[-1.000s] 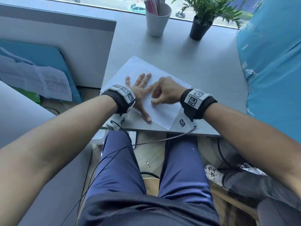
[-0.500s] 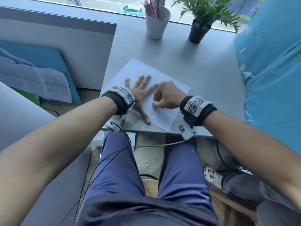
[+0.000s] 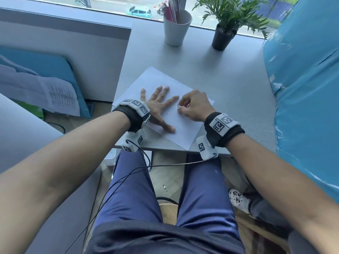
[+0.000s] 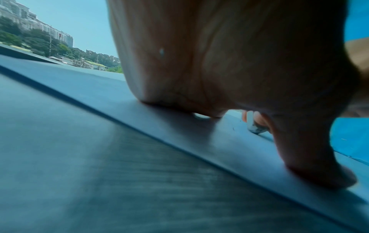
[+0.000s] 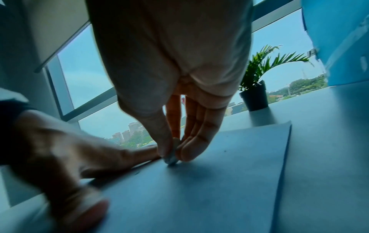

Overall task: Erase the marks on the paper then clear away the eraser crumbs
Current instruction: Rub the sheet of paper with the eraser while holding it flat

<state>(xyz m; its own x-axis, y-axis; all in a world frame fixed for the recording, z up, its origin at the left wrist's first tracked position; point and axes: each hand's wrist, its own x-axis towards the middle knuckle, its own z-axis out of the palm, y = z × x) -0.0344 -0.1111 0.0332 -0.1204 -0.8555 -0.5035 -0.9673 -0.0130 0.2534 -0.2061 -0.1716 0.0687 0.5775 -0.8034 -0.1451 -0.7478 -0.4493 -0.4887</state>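
A white sheet of paper (image 3: 185,129) lies at an angle on the grey desk (image 3: 229,85), near its front edge. My left hand (image 3: 159,105) is spread flat on the paper, fingers straight, pressing it down. My right hand (image 3: 192,105) sits just to its right and pinches a small white eraser (image 5: 171,159) between thumb and fingertips, its smudged tip touching the paper (image 5: 229,181). The eraser (image 4: 253,124) also shows beyond my left thumb in the left wrist view. A small dark speck (image 3: 167,113) lies on the sheet between the hands.
A grey cup (image 3: 176,28) holding pens and a potted plant (image 3: 222,36) stand at the desk's far edge by the window. A blue covered surface (image 3: 302,88) borders the desk on the right. Cables hang from both wrists over my lap.
The right hand with the eraser has shifted slightly away from me and to the right on the paper. The left hand stays flat in place.
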